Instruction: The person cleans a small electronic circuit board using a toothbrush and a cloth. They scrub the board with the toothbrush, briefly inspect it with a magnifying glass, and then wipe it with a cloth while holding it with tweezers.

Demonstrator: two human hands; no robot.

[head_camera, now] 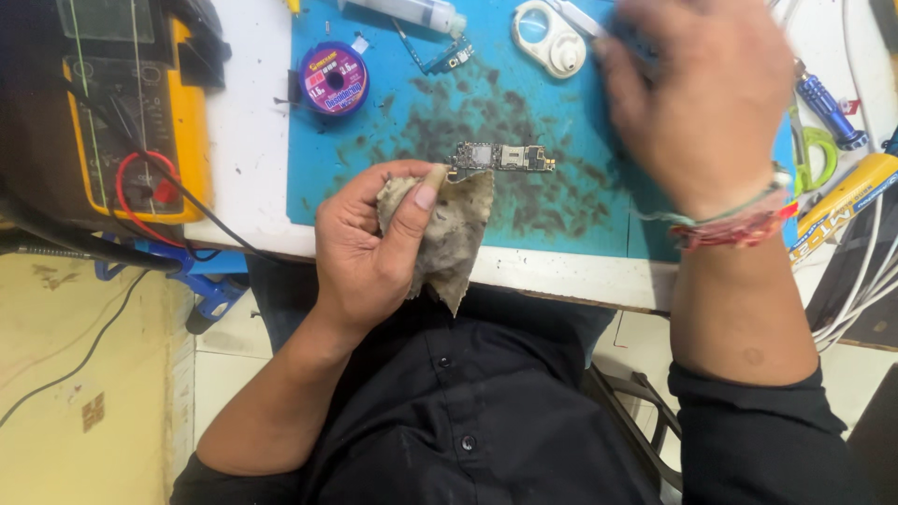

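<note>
1. My left hand (369, 248) pinches a crumpled, stained grey cloth (454, 234) and the narrow green circuit board (500, 157).
2. The board lies mid-frame, long axis left-right, on the smudged blue mat (393, 122).
3. My right hand (697, 93) is blurred, upper right; its grip is unclear.

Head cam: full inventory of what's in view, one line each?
Work mat: 1, blue, stained, on the white bench.
Circuit board: 1, small, dark, mid-mat, touching the cloth.
Cloth: 1, grey, dirty, in the left hand.
Wick spool: 1, purple, mat's top left.
Multimeter: 1, yellow, far left, red and black leads.
Syringe tube: 1, white, top edge.
White plastic tool: 1, top centre.
Blue screwdriver: 1, right.
White cables: several, right edge.
Left hand: holding the cloth.
Right hand: blurred, over the mat's top right; thread wristbands.
</note>
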